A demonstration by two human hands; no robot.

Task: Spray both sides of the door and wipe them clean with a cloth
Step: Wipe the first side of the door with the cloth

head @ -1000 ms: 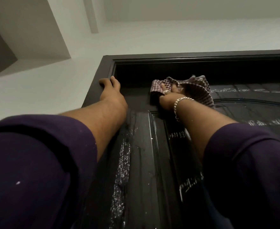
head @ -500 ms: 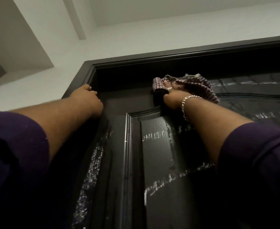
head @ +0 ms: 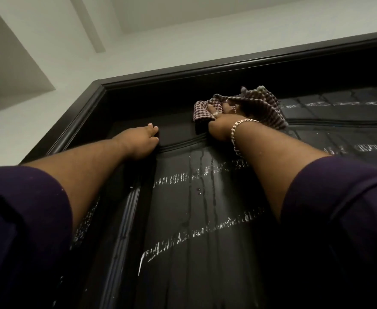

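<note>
A dark panelled door (head: 194, 219) fills the view from below, streaked with white spray foam and drips. My right hand (head: 222, 123), with a chain bracelet on the wrist, grips a crumpled checked cloth (head: 259, 105) and presses it against the door's top rail. My left hand (head: 142, 139) rests flat on the door to the left of the cloth, fingers fairly straight and pointing up. No spray bottle is in view.
The dark door frame (head: 76, 128) runs along the top and left of the door. White wall (head: 27, 130) and ceiling (head: 183, 14) lie beyond it. My purple sleeves fill the lower corners.
My left hand has moved from the frame's left edge rightwards onto the door face. The right hand with the cloth stays at the top rail. The view has shifted right.
</note>
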